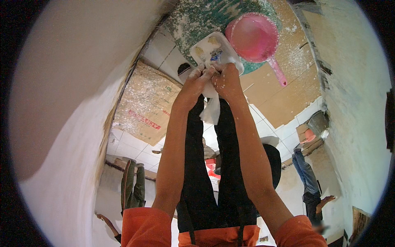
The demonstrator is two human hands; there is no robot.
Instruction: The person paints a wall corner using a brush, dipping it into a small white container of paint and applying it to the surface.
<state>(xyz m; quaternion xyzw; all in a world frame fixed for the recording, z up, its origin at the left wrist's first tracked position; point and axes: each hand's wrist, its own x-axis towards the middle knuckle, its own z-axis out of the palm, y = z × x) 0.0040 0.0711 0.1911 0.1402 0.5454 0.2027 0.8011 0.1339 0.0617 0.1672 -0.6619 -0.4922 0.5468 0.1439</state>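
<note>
Centrally, we see a white tray with small yellowish and blue bits inside, too unclear to identify. At its near edge, our left hand and right hand meet, powdery fingers pinched closed around a limp whitish sheet, which hangs down on the tray's near side. Just right of the tray sits a round pink pan, its handle pointing nearer us. Beyond the tray spreads a green surface dusted with white powder. We find brown cardboard to the tray's near right and a printed brown sheet to its near left.
</note>
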